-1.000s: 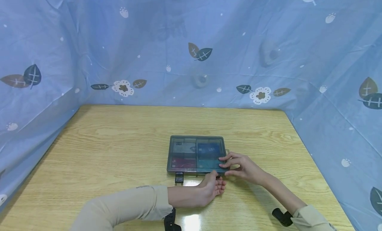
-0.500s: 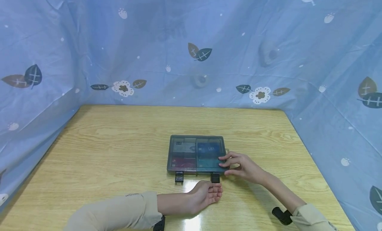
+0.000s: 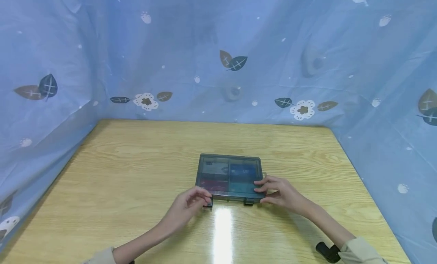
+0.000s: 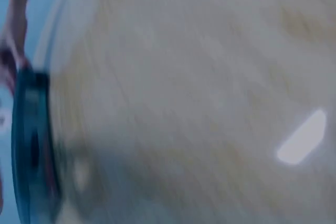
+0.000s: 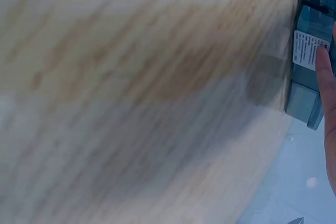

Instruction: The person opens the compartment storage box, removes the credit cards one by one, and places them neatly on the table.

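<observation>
A flat plastic storage box (image 3: 229, 177) with a see-through dark lid lies on the wooden table (image 3: 146, 161). Through the lid show compartments with card-like pieces in white, blue, red and teal. My left hand (image 3: 187, 204) is at the front left corner, its thumb and index finger bent around the left black latch (image 3: 209, 202). With my right hand (image 3: 283, 194) I hold the front right corner, fingers on the lid's edge and thumb low at the front. The right latch (image 3: 249, 201) sticks out beside that thumb. In the right wrist view, one finger lies over a printed label (image 5: 305, 50).
Blue patterned cloth (image 3: 191, 59) hangs behind the table and along both sides. A black device (image 3: 327, 252) sits at the right wrist by the sleeve. Light glares off the wood (image 3: 222, 233) in front of the box. The left wrist view is blurred.
My left hand has left the right latch and moved left to the left latch. The right latch dropped outward, then shows shorter now. My right hand keeps its hold on the corner.
</observation>
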`<state>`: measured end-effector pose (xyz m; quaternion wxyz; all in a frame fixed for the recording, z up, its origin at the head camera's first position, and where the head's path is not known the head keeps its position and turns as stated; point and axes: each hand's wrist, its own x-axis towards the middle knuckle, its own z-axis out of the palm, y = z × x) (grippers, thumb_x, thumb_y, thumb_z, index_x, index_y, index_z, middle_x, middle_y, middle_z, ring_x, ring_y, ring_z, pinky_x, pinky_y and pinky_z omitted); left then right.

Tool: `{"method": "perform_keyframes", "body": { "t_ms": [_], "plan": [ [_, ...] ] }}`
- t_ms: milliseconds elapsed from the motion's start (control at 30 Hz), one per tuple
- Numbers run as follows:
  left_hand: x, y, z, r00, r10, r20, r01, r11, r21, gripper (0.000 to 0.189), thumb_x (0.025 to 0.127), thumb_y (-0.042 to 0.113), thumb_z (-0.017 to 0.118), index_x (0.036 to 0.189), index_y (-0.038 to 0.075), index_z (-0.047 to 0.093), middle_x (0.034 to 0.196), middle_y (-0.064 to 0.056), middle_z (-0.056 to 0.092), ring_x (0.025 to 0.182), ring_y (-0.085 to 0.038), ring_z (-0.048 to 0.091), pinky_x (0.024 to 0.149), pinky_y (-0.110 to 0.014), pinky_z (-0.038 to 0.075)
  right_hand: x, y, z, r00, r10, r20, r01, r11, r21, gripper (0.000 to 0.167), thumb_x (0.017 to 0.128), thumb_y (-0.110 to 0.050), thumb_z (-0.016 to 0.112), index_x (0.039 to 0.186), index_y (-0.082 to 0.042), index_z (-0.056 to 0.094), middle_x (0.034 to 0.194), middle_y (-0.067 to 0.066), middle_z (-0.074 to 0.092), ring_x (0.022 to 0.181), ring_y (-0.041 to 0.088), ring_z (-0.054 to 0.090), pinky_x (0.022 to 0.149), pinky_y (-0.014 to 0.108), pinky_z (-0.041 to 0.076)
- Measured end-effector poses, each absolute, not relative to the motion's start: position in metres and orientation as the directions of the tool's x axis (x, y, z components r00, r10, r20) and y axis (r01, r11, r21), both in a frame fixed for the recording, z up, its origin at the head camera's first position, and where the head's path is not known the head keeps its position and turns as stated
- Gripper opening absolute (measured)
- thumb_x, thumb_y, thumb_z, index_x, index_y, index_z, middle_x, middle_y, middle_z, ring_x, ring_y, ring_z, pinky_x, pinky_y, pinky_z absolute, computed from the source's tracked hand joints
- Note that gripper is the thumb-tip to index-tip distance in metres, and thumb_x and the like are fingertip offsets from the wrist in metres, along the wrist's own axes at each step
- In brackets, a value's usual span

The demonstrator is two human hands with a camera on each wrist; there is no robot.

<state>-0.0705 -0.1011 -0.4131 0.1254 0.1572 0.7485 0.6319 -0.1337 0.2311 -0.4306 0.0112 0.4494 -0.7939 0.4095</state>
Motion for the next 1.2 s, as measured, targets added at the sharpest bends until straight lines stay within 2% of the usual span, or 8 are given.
{"method": "perform_keyframes", "body": {
  "t_ms": [100,267,467,567,700,900,1067,1200],
  "plan": [
    [-0.083,-0.116,-0.414,-0.923,0.336,0.187,0.310,0.365,0.878,0.047,0.081,0.001,0.074,0.124,0.005,0.056,0.123,-0.013,0.055,0.111,-0.031,0.052,0.088,-0.037,0.051,-0.132,0.234,-0.434,-0.579,-0.688,0.438,-0.761,0.263,-0.593,0.031,0.074,-0.001,0.078,0.105,-0.003,0.072,0.111,0.018,0.065,0.098,0.033,0.062,0.068,0.025,0.056],
    [-0.104,-0.127,-0.419,-0.885,0.422,0.198,0.431,0.582,0.690,0.095,0.066,0.008,0.086,0.146,0.003,0.036,0.152,-0.022,0.027,0.135,-0.043,0.031,0.100,-0.055,0.039,-0.129,0.232,-0.442,-0.581,-0.673,0.457,-0.747,0.219,-0.627,0.033,0.076,0.004,0.075,0.109,0.002,0.070,0.113,0.023,0.064,0.095,0.029,0.065,0.065,0.021,0.055],
    [-0.117,-0.131,-0.416,-0.806,0.576,0.139,0.546,0.630,0.552,0.066,0.079,0.013,0.076,0.137,-0.001,0.049,0.143,-0.022,0.042,0.127,-0.037,0.045,0.101,-0.046,0.040,-0.126,0.230,-0.445,-0.599,-0.664,0.448,-0.710,0.180,-0.681,0.036,0.080,0.006,0.071,0.116,0.008,0.064,0.119,0.027,0.059,0.095,0.025,0.066,0.066,0.025,0.056],
    [-0.119,-0.133,-0.413,-0.774,0.613,0.159,0.604,0.639,0.476,0.059,0.081,0.017,0.076,0.133,0.001,0.054,0.141,-0.021,0.045,0.100,-0.025,0.065,0.093,-0.038,0.049,-0.125,0.232,-0.446,-0.624,-0.649,0.435,-0.696,0.209,-0.687,0.038,0.080,0.005,0.072,0.117,0.008,0.063,0.122,0.025,0.059,0.103,0.025,0.063,0.067,0.027,0.056],
    [-0.118,-0.134,-0.410,-0.743,0.644,0.181,0.650,0.631,0.422,0.059,0.080,0.018,0.077,0.132,0.003,0.056,0.143,-0.023,0.042,0.066,-0.009,0.064,0.083,-0.030,0.054,-0.125,0.233,-0.445,-0.644,-0.635,0.427,-0.688,0.237,-0.686,0.041,0.078,0.006,0.072,0.118,0.006,0.063,0.122,0.025,0.059,0.104,0.026,0.063,0.067,0.028,0.057],
    [-0.122,-0.138,-0.411,-0.607,0.722,0.332,0.794,0.535,0.287,0.043,0.083,0.016,0.074,0.122,0.001,0.062,0.128,-0.024,0.057,0.101,-0.028,0.066,0.081,-0.032,0.054,-0.123,0.236,-0.442,-0.652,-0.587,0.480,-0.719,0.276,-0.638,0.054,0.071,0.017,0.072,0.122,0.002,0.062,0.116,0.027,0.060,0.082,0.024,0.064,0.063,0.026,0.056],
    [-0.130,-0.138,-0.405,-0.392,0.763,0.513,0.890,0.456,0.002,0.036,0.079,0.015,0.077,0.111,0.002,0.068,0.111,-0.017,0.068,0.094,-0.026,0.069,0.076,-0.031,0.056,-0.122,0.237,-0.438,-0.673,-0.518,0.528,-0.719,0.290,-0.631,0.057,0.070,0.020,0.071,0.124,0.003,0.061,0.117,0.027,0.059,0.080,0.020,0.064,0.061,0.025,0.056],
    [-0.138,-0.137,-0.394,-0.297,0.777,0.555,0.880,0.449,-0.157,0.037,0.078,0.017,0.077,0.112,0.006,0.068,0.106,-0.008,0.071,0.090,-0.019,0.070,0.075,-0.032,0.056,-0.123,0.241,-0.435,-0.744,-0.446,0.497,-0.649,0.309,-0.695,0.054,0.079,0.015,0.068,0.130,0.005,0.055,0.123,0.024,0.057,0.085,0.019,0.066,0.064,0.026,0.056]
  ]
}}
